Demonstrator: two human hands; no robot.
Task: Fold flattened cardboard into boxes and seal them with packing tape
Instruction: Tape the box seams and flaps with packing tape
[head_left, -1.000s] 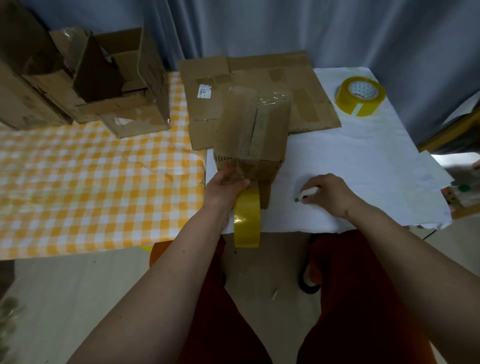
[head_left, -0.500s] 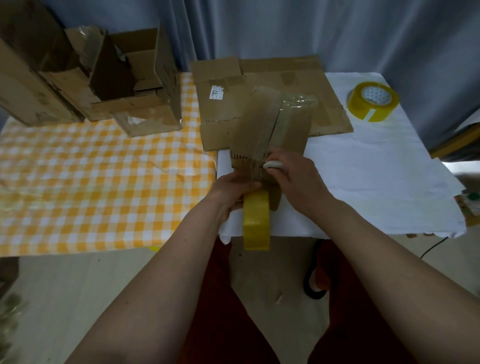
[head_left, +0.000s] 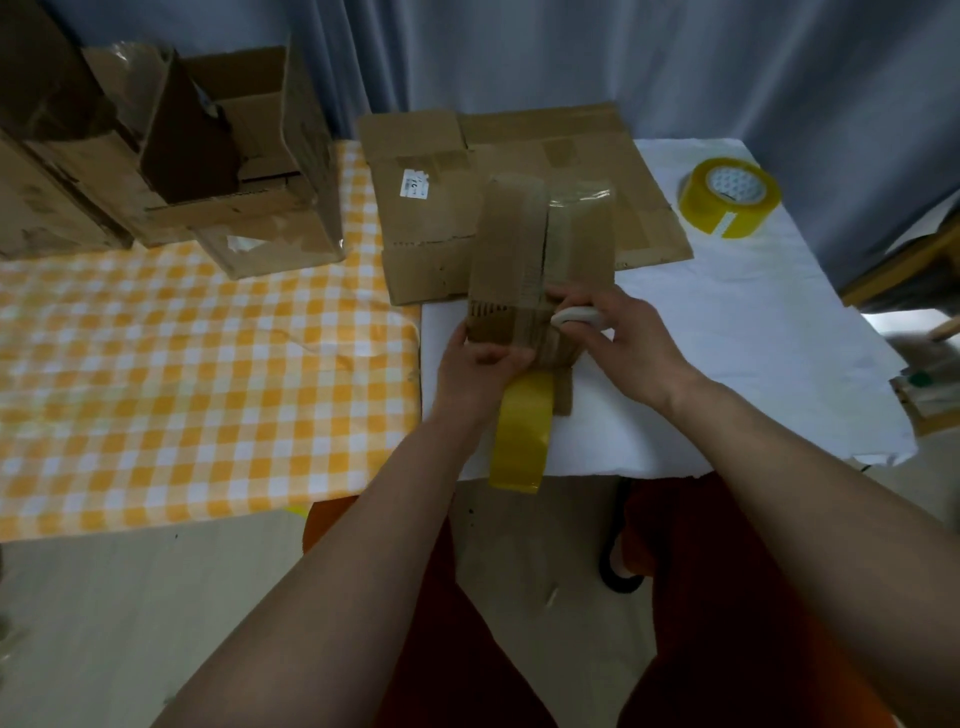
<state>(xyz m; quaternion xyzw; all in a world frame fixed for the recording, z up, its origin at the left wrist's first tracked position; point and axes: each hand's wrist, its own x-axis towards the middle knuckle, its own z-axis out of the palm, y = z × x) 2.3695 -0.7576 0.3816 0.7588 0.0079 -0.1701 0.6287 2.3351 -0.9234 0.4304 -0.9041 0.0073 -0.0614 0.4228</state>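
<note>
A white cloth (head_left: 727, 374) covers the table before grey curtains. Nearest me, the yellow roll of packing tape (head_left: 519, 436) hangs over the table edge from my left hand (head_left: 475, 371), whose fingers curl round it. My right hand (head_left: 631, 343) grips a small white cutter (head_left: 575, 315). I judge the strip needs cutting: keep it taut, slice close to the cardboard. The small brown folded cardboard box (head_left: 540, 249) stands just beyond my hands, glossy tape along its seam.
</note>
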